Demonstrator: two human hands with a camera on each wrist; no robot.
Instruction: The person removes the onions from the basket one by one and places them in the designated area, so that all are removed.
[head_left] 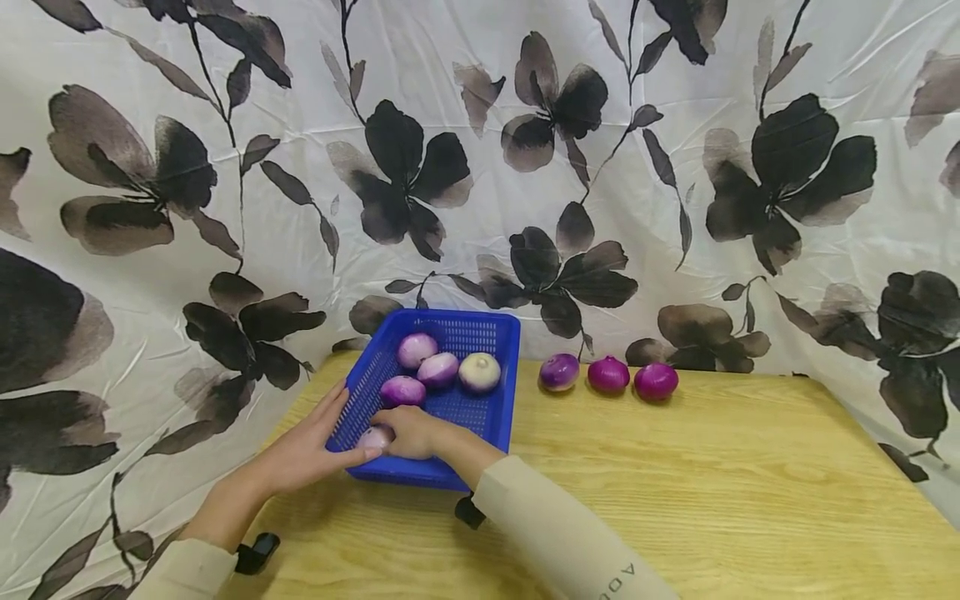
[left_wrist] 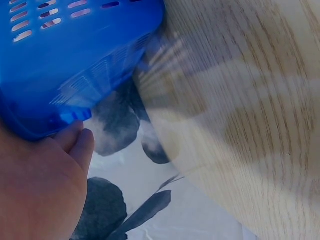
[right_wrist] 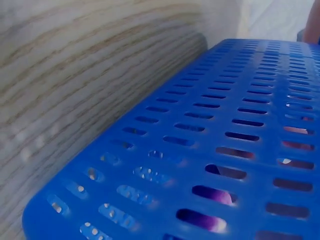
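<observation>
A blue plastic basket (head_left: pixel 467 408) with slotted walls sits on the table, holding several red onions (head_left: pixel 438 369), one of them pale (head_left: pixel 479 372). My right hand (head_left: pixel 414 432) reaches over the front wall and grips an onion (head_left: pixel 372 439) in the near left corner, fingers curled over it. At the left rim, my left hand (head_left: pixel 303 450) holds the basket, fingers along the outside and thumb over the edge close to that onion. Its fingers (left_wrist: pixel 81 142) show at the rim in the left wrist view. The right wrist view shows the basket's outer wall (right_wrist: pixel 200 130); the right hand is hidden there.
Three purple onions, left (head_left: pixel 559 372), middle (head_left: pixel 608 376) and right (head_left: pixel 656 382), stand in a row right of the basket near the table's back edge. The wood-grain table (head_left: pixel 720 492) extends to the right. A flower-patterned cloth (head_left: pixel 480 183) hangs behind and at the sides.
</observation>
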